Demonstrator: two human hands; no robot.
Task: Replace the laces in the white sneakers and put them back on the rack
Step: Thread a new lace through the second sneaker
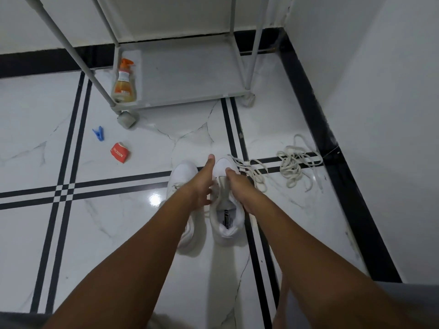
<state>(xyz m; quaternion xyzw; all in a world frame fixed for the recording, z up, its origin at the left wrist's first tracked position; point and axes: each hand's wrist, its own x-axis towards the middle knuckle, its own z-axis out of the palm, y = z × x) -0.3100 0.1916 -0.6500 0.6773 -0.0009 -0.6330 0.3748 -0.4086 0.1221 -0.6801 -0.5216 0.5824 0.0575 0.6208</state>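
- On the marble floor (pixel 99 224) before the white rack (pixel 190 98), the right-hand sneaker (pixel 226 224) stands unlaced between both hands, its tongue laid bare; the left-hand sneaker (pixel 183 172) sits just beside it, partly under the forearm.
- Risk: the loose lace (pixel 255 173) trailing from the toe of the unlaced shoe lies close to the tangled pile of laces (pixel 297 162) to its right. If old and new are not kept apart, the person could well thread the wrong one back in.
- Risk: a pull on that lace while the shoe is only lightly steadied would likely tip or slide it on the glossy tile.
- Risk: skipping an eyelet or crossing unevenly is easy here, since the hands cover most of the eyelet rows.
- Risk: the blue clothes peg (pixel 98 133) and the red packet (pixel 120 153) lie well apart to the left, and the spray bottle (pixel 124 81) occupies the left corner of the rack's bottom shelf, so the pair should be set down to its right.
- Left hand (pixel 202 186): arm stretched forward, thumb pointing away along the shoe's left edge, fingers spread and relaxed against that side, touching rather than clutching.
- Right hand (pixel 237 186): arm extended, hand curled over the shoe's right edge near the eyelets; it seems to pinch the upper or a lace end there, though the view is too soft to say which.
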